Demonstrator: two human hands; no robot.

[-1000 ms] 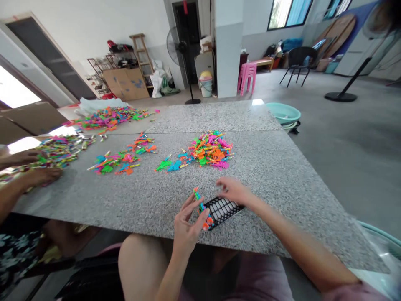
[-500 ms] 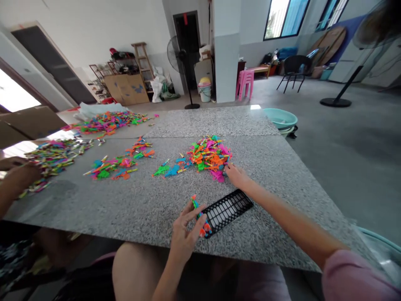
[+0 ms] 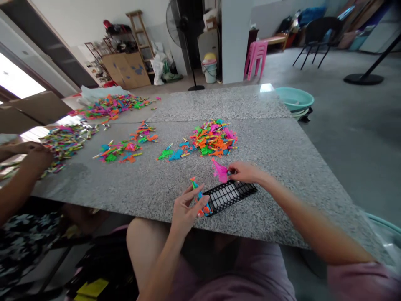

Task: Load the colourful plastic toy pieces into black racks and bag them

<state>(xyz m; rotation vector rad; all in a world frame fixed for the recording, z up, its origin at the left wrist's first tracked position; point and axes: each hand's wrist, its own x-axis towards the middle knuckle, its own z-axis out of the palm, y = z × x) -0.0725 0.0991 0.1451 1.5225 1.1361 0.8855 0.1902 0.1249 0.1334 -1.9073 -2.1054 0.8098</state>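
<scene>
On the table in front of me lies a long black plastic rack (image 3: 232, 193) with an open lattice. My left hand (image 3: 187, 210) is closed round its left end, thumb on the near side and fingers on the far side. Several small blue, green and orange plastic toy pieces (image 3: 199, 195) stand there, partly hidden by the fingers. Just above the rack's far edge, my right hand (image 3: 246, 172) pinches a pink plastic toy piece (image 3: 220, 171). Behind it rises a mixed heap of bright toy pieces (image 3: 214, 140).
Smaller groups of pieces (image 3: 120, 151) lie to the left. A co-worker's hands (image 3: 34, 156) are at another pile (image 3: 67, 140) at the far left. A further heap (image 3: 112, 105) is at the back. Basins (image 3: 294, 98) stand beyond the table's right edge.
My right hand has drawn back from the heap toward the rack, bringing the pink toy piece with it. My left hand stays at the rack's left end. The view has tilted down.
</scene>
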